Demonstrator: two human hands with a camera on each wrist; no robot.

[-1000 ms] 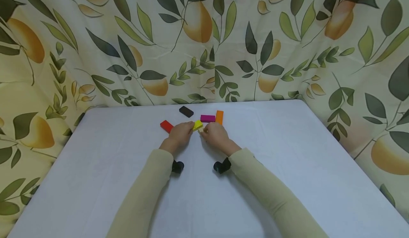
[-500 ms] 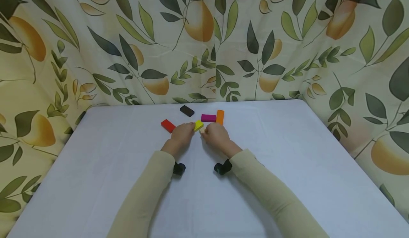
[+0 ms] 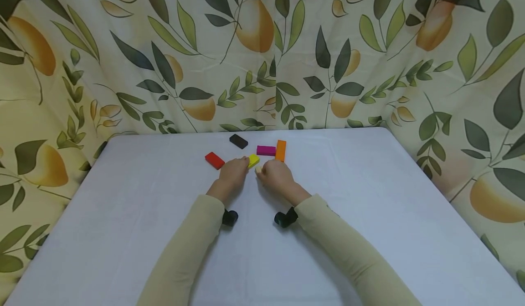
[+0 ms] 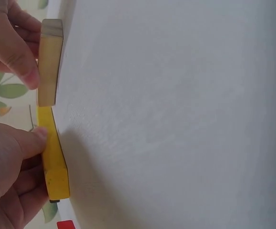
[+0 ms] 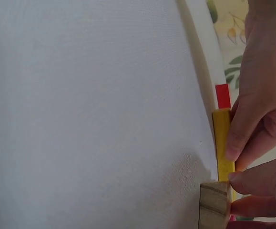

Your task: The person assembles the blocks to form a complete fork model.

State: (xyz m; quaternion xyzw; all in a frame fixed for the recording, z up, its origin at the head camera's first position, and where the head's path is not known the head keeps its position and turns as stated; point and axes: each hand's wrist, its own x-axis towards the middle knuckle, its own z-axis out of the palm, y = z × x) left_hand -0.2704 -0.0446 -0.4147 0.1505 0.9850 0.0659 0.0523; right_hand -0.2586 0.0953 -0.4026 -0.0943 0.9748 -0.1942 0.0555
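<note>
My left hand [image 3: 234, 173] pinches a yellow block [image 4: 55, 160] between thumb and fingers, low on the white tabletop. With thumb and fingers, my right hand [image 3: 277, 176] holds a plain wooden block [image 4: 50, 62] whose grain shows on its end. In the left wrist view the two blocks stand end to end in a line, their near ends meeting or almost meeting. A red block [image 3: 215, 160] lies just beyond the left hand. Past the right hand are an orange block [image 3: 280, 150], its near end partly hidden by that hand, and a magenta block [image 3: 266, 151].
A black block [image 3: 239, 141] lies near the far edge of the white-covered table [image 3: 123, 215]. Behind it hangs a leaf-and-fruit patterned cloth [image 3: 229, 91]. Dark wrist cameras [image 3: 285, 217] sit under both cuffs.
Both hands keep their grips and almost the same places. The left hand has shifted slightly right, showing more of the red block. The other blocks stay put.
</note>
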